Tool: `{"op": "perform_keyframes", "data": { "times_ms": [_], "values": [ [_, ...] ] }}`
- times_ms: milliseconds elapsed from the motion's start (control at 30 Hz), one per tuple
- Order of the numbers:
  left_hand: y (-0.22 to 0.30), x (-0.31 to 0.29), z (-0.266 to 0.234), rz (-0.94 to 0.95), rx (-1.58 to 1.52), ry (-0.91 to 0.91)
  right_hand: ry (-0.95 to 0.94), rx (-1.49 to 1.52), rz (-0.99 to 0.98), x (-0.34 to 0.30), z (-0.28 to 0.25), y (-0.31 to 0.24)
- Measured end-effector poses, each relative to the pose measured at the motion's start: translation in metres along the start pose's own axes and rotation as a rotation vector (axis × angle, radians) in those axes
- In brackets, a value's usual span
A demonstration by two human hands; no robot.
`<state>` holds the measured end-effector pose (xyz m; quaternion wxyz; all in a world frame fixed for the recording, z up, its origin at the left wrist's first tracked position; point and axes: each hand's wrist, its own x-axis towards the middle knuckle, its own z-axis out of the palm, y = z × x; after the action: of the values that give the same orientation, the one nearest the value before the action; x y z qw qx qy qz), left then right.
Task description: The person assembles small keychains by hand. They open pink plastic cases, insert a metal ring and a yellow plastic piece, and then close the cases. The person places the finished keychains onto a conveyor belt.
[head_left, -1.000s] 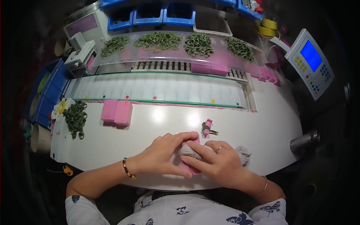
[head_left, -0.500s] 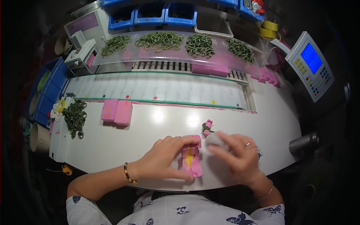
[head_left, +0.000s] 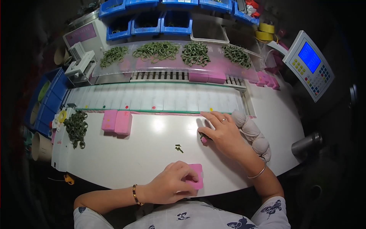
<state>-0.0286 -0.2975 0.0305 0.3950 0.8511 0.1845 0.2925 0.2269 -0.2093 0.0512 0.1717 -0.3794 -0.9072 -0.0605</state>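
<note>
My left hand (head_left: pixel 171 181) rests at the table's near edge, fingers curled over a pink block (head_left: pixel 196 173) and gripping its left side. The block's visible face is plain pink, and part of it is hidden under my fingers. My right hand (head_left: pixel 227 137) arches over a small pink piece (head_left: pixel 204 140) with dark green around it. Its thumb crosses the piece while the index finger reaches out apart from it. Most of the piece is covered. Beside my right hand lies a knotted, lumpy white cloth pouch (head_left: pixel 251 131). A few dark green slivers (head_left: pixel 178 148) lie between my hands.
Two pink blocks (head_left: pixel 122 123) stand at left, near a pile of green rings (head_left: pixel 76 128). A glass-covered white panel (head_left: pixel 152 98) spans the table. Behind it, a clear shelf (head_left: pixel 133 74) bears several green ring heaps below blue bins (head_left: pixel 176 23). A keypad display (head_left: pixel 310 63) stands right.
My right hand has set the white pouch down at the right and moved over the small pink piece. The block under my left hand no longer shows its yellow hollow. Green slivers now show.
</note>
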Motion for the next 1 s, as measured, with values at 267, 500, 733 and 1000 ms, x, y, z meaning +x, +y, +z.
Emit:
{"op": "perform_keyframes", "data": {
  "times_ms": [267,500,733,1000],
  "values": [
    [-0.021,0.038,-0.020,-0.508,-0.367,0.355,0.102,0.286,0.228,-0.005,-0.003,-0.013],
    [-0.026,0.070,-0.024,-0.470,-0.296,0.428,0.350,0.361,0.275,0.007,-0.003,-0.036],
    [-0.041,0.063,-0.037,-0.305,-0.271,0.456,0.249,1.043,0.480,0.015,-0.009,-0.032],
    [-0.041,0.061,-0.037,-0.382,-0.474,0.362,0.115,1.170,0.549,0.014,-0.001,-0.035]
  ]
}}
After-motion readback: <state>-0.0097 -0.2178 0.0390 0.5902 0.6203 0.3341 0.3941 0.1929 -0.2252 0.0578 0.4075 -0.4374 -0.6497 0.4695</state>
